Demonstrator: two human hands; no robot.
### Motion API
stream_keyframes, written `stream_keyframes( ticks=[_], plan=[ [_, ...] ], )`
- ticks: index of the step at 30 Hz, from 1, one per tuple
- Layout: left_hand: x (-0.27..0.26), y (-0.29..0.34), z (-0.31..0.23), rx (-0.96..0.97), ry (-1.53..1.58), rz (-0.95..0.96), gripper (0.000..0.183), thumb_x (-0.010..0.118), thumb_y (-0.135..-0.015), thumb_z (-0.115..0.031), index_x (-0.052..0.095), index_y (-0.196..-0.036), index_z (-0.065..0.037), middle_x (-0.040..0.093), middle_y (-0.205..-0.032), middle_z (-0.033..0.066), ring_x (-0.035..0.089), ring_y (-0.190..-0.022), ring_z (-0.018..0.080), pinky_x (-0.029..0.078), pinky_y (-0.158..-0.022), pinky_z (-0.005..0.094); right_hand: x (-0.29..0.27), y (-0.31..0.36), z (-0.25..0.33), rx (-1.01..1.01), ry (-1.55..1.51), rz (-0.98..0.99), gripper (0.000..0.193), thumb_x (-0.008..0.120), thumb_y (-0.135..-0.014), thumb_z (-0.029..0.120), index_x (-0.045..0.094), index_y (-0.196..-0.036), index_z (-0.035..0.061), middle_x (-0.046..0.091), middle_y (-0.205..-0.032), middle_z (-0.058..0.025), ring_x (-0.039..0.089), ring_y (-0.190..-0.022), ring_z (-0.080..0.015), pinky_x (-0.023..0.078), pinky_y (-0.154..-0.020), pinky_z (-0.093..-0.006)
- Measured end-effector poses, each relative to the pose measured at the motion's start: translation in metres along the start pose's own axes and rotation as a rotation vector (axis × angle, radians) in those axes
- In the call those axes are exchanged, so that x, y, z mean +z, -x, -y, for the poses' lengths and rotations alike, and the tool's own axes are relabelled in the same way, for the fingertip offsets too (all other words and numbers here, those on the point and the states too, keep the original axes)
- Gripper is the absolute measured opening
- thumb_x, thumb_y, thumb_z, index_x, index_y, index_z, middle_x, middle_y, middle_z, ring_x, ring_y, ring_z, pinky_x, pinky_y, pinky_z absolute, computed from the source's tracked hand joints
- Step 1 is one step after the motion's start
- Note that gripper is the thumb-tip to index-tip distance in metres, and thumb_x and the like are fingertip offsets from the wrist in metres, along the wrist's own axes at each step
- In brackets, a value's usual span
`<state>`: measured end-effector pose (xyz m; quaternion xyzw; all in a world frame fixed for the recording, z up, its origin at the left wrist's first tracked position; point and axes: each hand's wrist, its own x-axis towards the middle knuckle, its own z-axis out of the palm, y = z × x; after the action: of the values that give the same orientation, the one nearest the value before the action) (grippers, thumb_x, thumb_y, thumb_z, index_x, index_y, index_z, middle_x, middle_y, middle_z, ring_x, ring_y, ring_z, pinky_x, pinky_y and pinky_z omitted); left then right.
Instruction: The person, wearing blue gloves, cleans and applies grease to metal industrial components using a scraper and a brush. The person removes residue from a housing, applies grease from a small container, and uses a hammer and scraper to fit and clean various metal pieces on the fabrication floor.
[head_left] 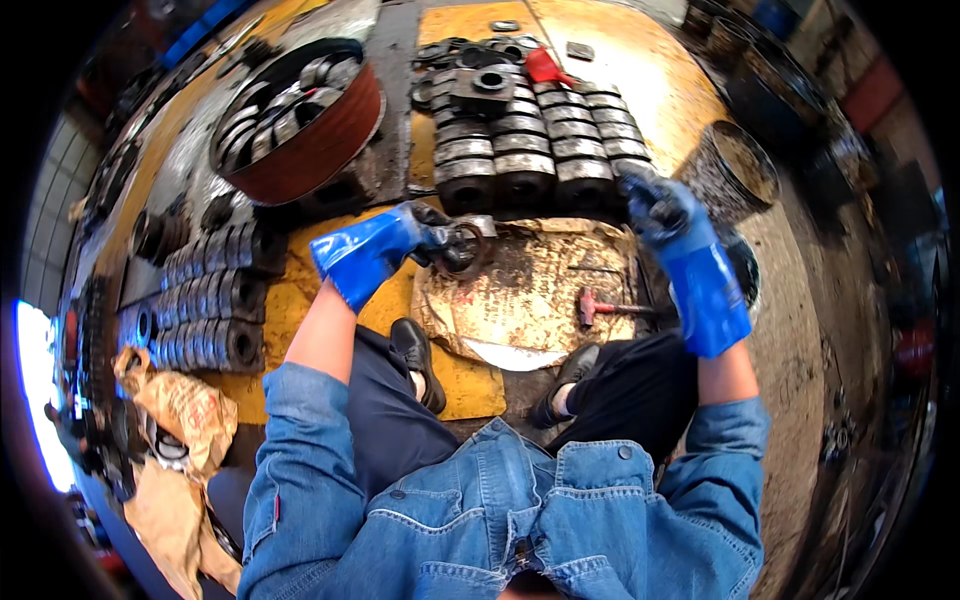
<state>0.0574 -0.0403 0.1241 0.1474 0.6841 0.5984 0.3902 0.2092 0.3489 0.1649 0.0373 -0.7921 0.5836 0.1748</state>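
My left hand (pixel 398 238), in a blue rubber glove with blackened fingers, grips a dark metal ring (pixel 477 251) over a stained paper sack (pixel 530 290). My right hand (pixel 675 228), gloved the same way, is raised beside the right end of the stacked rings. Its blackened fingers are curled; whatever they may hold blends into the dark glove. Just beyond both hands lie several rows of thick metal rings (pixel 525 165), packed side by side. A flat plate with a round hole (pixel 490 85) rests on top of them. On the sack lies a red-headed hammer (pixel 600 308).
A rust-red drum (pixel 330 135) full of metal rings stands at the far left. More ring rows (pixel 210 345) lie nearer on the left, beside crumpled brown paper (pixel 185 410). A grimy bucket (pixel 725 170) is at right. Something red (pixel 545 67) sits atop the far stack.
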Motion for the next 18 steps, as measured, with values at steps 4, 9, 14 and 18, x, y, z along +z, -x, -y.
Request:
stream_keyframes(
  ticks=[4,9,14,18],
  plan=[
    [0.003,-0.021,0.002,0.229,-0.569,0.014,0.016,0.067,-0.086,-0.01,0.07,-0.1,-0.001,0.07,-0.084,0.0065,0.06,-0.075,0.0107,0.05,-0.066,0.0252,-0.102,0.032,-0.031,0.383,-0.057,-0.143,0.024,0.059,-0.094,0.025,0.067,-0.109,0.0071,0.068,-0.088,-0.0042,0.057,-0.064,-0.0118,0.046,-0.056,-0.024],
    [0.011,-0.041,0.029,-0.009,-0.088,-0.232,0.011,0.061,-0.086,-0.006,0.069,-0.092,-0.001,0.067,-0.08,0.0077,0.057,-0.066,0.0142,0.046,-0.057,0.0262,-0.17,0.114,-0.085,0.82,-0.623,-0.872,0.027,0.059,-0.093,0.034,0.064,-0.099,0.0077,0.069,-0.084,-0.0085,0.057,-0.053,-0.0172,0.049,-0.05,-0.0285],
    [0.038,-0.046,0.014,-0.22,0.408,-0.488,0.016,0.057,-0.088,-0.009,0.066,-0.088,0.004,0.063,-0.073,0.012,0.054,-0.055,0.0196,0.04,-0.048,0.0279,-0.204,0.239,-0.179,0.827,-1.018,-1.355,0.036,0.058,-0.091,0.039,0.064,-0.106,0.0066,0.071,-0.086,-0.009,0.057,-0.05,-0.0155,0.048,-0.045,-0.0251],
    [0.014,-0.04,0.023,-0.214,0.356,-0.499,0.017,0.057,-0.088,-0.009,0.066,-0.088,0.005,0.062,-0.072,0.0131,0.053,-0.054,0.02,0.039,-0.047,0.0281,-0.161,0.257,-0.194,0.681,-1.396,-1.622,0.033,0.059,-0.09,0.029,0.059,-0.112,0.0041,0.071,-0.093,-0.013,0.063,-0.059,-0.0168,0.055,-0.052,-0.0256]
  ],
)
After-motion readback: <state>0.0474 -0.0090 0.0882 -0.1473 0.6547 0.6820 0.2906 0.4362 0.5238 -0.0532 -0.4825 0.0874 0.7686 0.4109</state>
